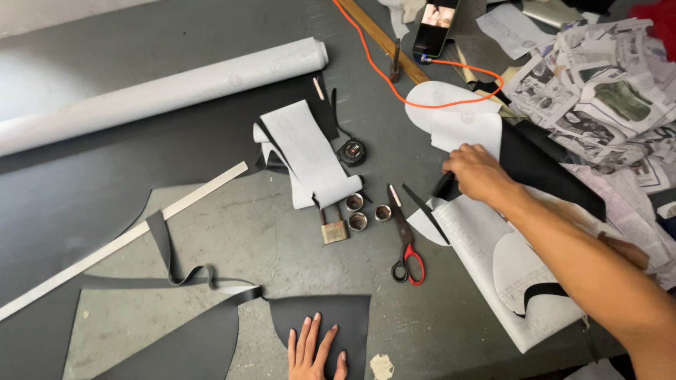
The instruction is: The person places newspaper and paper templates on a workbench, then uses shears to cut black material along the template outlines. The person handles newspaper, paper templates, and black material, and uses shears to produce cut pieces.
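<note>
Down on the grey counter, seen from the head camera, the left hand lies flat and released, fingers spread, pressing on a dark grey cut piece of sheet material at the near edge. The right hand reaches across to the right side and is clenched around a black handle-like object, of which only a short dark end shows beside the fingers; what kind of tool it is cannot be told. That hand rests on a stack of white-backed pattern pieces with curved cut edges, and a large black sheet lies just behind its wrist. Left of the hand, apart from it, a pair of scissors with red and black handles lies closed on the counter, blades pointing away. Near the scissors sit three small round metal cups, a brass padlock and a small black round tape measure, with a curled white strip of backing material beside them. A long white roll of material stretches diagonally across the far left, and a narrow white strip lies diagonally below it. An orange cable loops across the far side toward a phone with a lit screen, next to a wooden ruler. Crumpled newspaper sheets fill the upper right corner.
</note>
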